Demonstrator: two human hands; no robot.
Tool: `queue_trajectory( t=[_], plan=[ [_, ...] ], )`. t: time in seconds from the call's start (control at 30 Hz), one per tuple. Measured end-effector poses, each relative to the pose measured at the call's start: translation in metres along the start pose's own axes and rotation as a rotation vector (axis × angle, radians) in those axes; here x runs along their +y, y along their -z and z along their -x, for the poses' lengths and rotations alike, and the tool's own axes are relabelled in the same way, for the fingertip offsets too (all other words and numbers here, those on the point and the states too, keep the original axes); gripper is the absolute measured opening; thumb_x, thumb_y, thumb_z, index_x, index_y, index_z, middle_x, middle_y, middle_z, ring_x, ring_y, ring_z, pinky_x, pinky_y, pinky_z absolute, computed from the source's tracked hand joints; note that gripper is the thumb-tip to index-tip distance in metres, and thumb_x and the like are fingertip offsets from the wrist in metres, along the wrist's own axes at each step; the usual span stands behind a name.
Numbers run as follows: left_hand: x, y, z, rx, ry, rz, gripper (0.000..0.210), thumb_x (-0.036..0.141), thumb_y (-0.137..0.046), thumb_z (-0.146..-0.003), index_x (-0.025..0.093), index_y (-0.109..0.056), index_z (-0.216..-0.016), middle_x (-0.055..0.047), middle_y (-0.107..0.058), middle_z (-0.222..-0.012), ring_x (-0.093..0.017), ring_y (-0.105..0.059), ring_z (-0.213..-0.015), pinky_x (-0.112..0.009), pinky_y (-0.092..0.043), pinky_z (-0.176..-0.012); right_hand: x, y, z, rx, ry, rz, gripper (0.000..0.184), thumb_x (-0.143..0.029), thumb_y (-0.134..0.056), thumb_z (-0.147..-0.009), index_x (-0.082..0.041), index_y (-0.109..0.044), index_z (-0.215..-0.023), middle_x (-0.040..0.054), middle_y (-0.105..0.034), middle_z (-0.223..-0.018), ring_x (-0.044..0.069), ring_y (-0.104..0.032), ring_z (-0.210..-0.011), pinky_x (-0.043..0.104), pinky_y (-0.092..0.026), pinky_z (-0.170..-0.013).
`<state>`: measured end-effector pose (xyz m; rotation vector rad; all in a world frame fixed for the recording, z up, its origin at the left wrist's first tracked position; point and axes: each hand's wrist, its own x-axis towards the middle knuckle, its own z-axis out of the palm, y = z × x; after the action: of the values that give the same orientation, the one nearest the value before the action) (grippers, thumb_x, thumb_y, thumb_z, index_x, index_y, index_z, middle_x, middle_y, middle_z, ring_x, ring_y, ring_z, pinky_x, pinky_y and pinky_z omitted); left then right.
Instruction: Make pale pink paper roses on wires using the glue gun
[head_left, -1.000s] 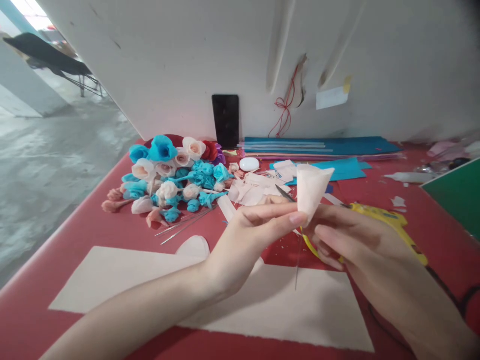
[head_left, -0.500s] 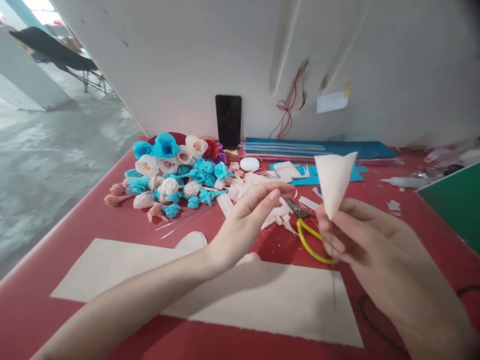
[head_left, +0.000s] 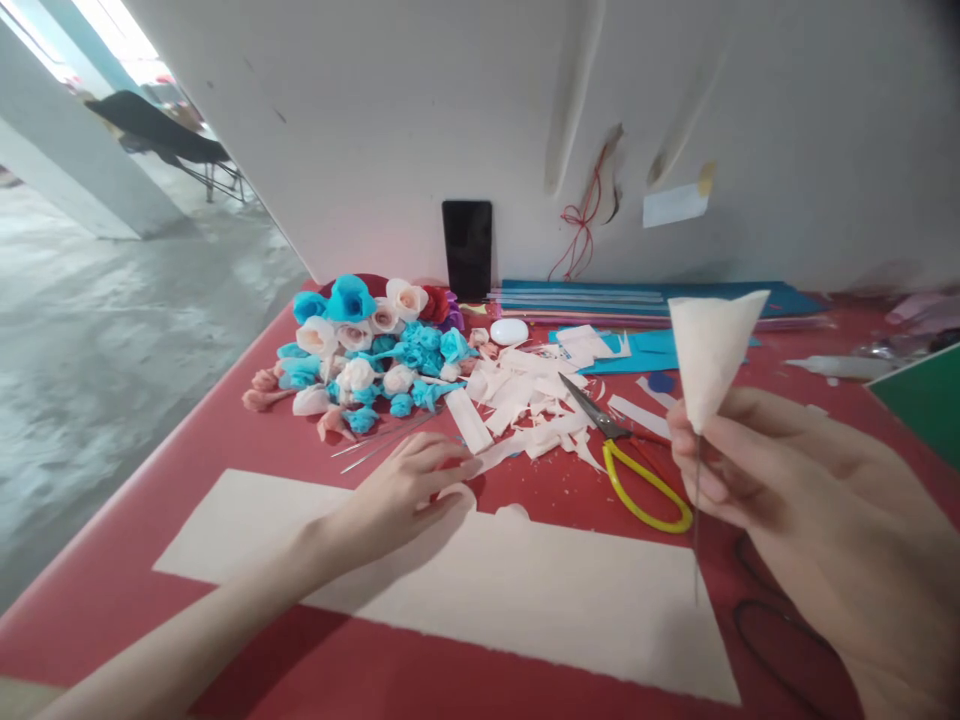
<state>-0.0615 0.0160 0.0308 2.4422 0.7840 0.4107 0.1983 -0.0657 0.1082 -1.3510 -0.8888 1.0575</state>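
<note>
My right hand [head_left: 757, 460] pinches a thin wire stem [head_left: 698, 540], which hangs down below the fingers. At its top sits a pale paper cone [head_left: 716, 350], wide end up, just above the thumb and fingertips. On the left, my left hand [head_left: 409, 480] is low over a cream paper strip [head_left: 600, 590], with thumb and fingers closed at a rounded paper petal [head_left: 459, 495]. Part of that petal is hidden by the hand. Another rounded paper piece [head_left: 513, 513] lies at the strip's upper edge.
Yellow-handled scissors [head_left: 645, 485] lie beside white paper scraps [head_left: 517, 395]. Blue, white and pink paper flowers [head_left: 375, 350] are heaped at the left, with loose wires [head_left: 375, 450] in front. A black phone [head_left: 469, 250] leans on the wall. A green board [head_left: 922, 410] stands right.
My left hand has come down and left from beside the cone to the petal on the strip. My right hand still holds the wire with its cone, now slightly farther right in view.
</note>
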Motion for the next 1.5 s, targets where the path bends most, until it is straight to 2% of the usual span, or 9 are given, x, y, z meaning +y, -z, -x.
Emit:
queue_trajectory(
  t=[0.17,0.5,0.63,0.87,1.0,1.13,1.23,1.33,1.5],
  plan=[
    [-0.005,-0.008,0.01,0.032,-0.042,-0.113,0.021,0.018,-0.048,-0.087,0.022,-0.069,-0.09,-0.009,-0.065,-0.109,-0.023,-0.053,-0.104,-0.038,-0.043,-0.089,0.004,0.0,0.001,0.018,-0.037,0.01,0.024,-0.043,-0.078,-0.063,-0.022,-0.069,-0.072,0.0035,-0.054,-0.061,0.009,-0.043,-0.046,0.017,-0.032,-0.036],
    [-0.003,-0.014,0.021,0.111,-0.123,-0.184,0.026,0.013,-0.055,-0.081,0.022,-0.063,-0.103,-0.009,-0.066,-0.11,-0.024,-0.054,-0.104,-0.047,-0.03,-0.1,0.008,-0.001,0.002,0.129,-0.011,0.062,0.035,-0.049,-0.072,-0.061,-0.018,-0.065,-0.076,0.0033,-0.05,-0.06,0.013,-0.045,-0.049,0.024,-0.036,-0.038],
    [-0.003,-0.02,0.022,0.13,-0.113,-0.144,0.019,0.014,-0.053,-0.083,0.019,-0.063,-0.098,-0.008,-0.067,-0.098,-0.021,-0.056,-0.097,-0.043,-0.035,-0.097,0.01,-0.001,0.001,0.145,0.004,0.079,0.037,-0.051,-0.07,-0.062,-0.018,-0.065,-0.076,0.0024,-0.049,-0.058,0.014,-0.045,-0.05,0.024,-0.037,-0.039],
    [-0.008,-0.02,0.016,0.031,-0.082,-0.054,0.018,0.014,-0.048,-0.087,0.02,-0.064,-0.09,-0.005,-0.067,-0.095,-0.017,-0.058,-0.089,-0.04,-0.037,-0.096,0.012,0.001,0.003,0.071,0.002,0.076,0.031,-0.046,-0.075,-0.063,-0.019,-0.065,-0.074,0.0029,-0.053,-0.061,0.011,-0.044,-0.048,0.019,-0.035,-0.037],
    [-0.005,-0.009,0.007,-0.06,-0.008,-0.002,0.02,0.011,-0.044,-0.087,0.019,-0.063,-0.091,-0.003,-0.07,-0.09,-0.015,-0.062,-0.083,-0.042,-0.035,-0.101,0.013,0.002,0.004,0.005,0.012,0.065,0.027,-0.044,-0.075,-0.067,-0.02,-0.065,-0.074,0.0017,-0.053,-0.06,0.009,-0.043,-0.048,0.015,-0.034,-0.038],
    [0.004,0.02,-0.006,-0.058,0.136,0.056,0.016,0.014,-0.045,-0.086,0.016,-0.061,-0.085,-0.006,-0.066,-0.084,-0.017,-0.061,-0.078,-0.028,-0.049,-0.068,0.016,-0.001,0.003,-0.03,0.005,0.082,0.025,-0.043,-0.073,-0.071,-0.019,-0.065,-0.074,0.0019,-0.054,-0.064,0.007,-0.044,-0.05,0.013,-0.037,-0.041],
    [0.018,0.044,-0.019,0.008,0.192,0.129,0.014,0.021,-0.045,-0.089,0.016,-0.057,-0.084,-0.003,-0.064,-0.082,-0.013,-0.06,-0.074,-0.022,-0.048,-0.066,0.018,-0.003,0.002,-0.038,-0.003,0.11,0.023,-0.04,-0.074,-0.071,-0.019,-0.066,-0.075,0.0003,-0.051,-0.058,0.007,-0.043,-0.048,0.011,-0.036,-0.04],
    [0.039,0.056,-0.035,0.086,0.17,0.205,0.012,0.025,-0.045,-0.089,0.017,-0.054,-0.087,-0.001,-0.062,-0.083,-0.01,-0.058,-0.073,-0.018,-0.046,-0.06,0.019,-0.007,0.003,-0.016,0.045,0.112,0.02,-0.035,-0.077,-0.065,-0.019,-0.066,-0.07,-0.0011,-0.048,-0.053,0.007,-0.043,-0.046,0.011,-0.037,-0.039],
    [0.074,0.055,-0.059,0.146,0.022,0.301,0.015,0.013,-0.044,-0.088,0.021,-0.055,-0.094,0.004,-0.06,-0.088,-0.006,-0.055,-0.079,-0.015,-0.042,-0.067,0.017,-0.015,0.009,0.017,0.158,0.084,0.012,-0.029,-0.076,-0.061,-0.025,-0.067,-0.066,-0.0009,-0.058,-0.078,0.009,-0.053,-0.062,0.013,-0.047,-0.055]
  ],
)
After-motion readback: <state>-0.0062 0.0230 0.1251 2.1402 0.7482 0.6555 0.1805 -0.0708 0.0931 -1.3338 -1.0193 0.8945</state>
